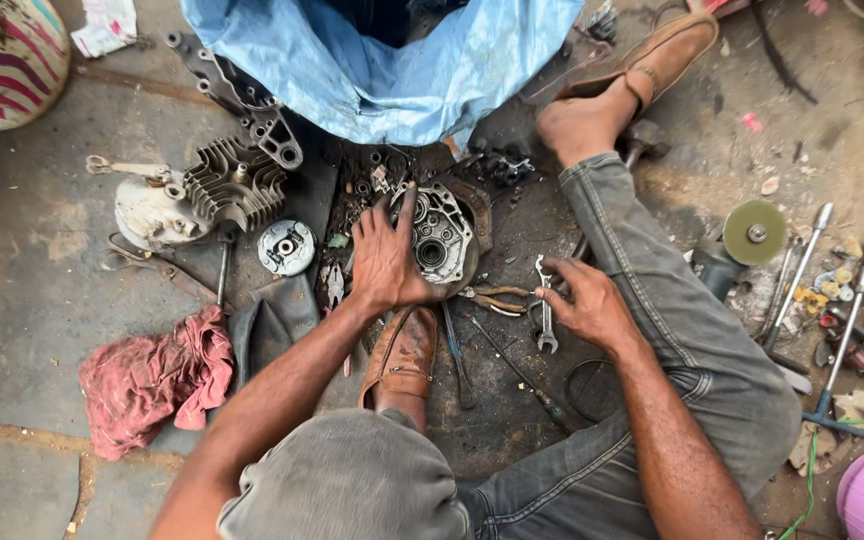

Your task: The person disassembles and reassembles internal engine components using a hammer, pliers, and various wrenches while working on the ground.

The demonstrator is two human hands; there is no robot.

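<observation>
Engine casing (439, 237) on grimy, perhaps oily floor (22, 270).

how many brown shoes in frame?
2: one brown shoe under the left hand by the engine casing, one top right on the outstretched leg.

Single head view, steeply down, close

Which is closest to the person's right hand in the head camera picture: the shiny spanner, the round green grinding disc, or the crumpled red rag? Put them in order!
Measured from the right hand:
1. Shiny metal spanner: at the fingertips, just to its left.
2. Round green grinding disc: off to the right, beyond the trouser leg.
3. Crumpled red rag: far left, past the left hand.
</observation>
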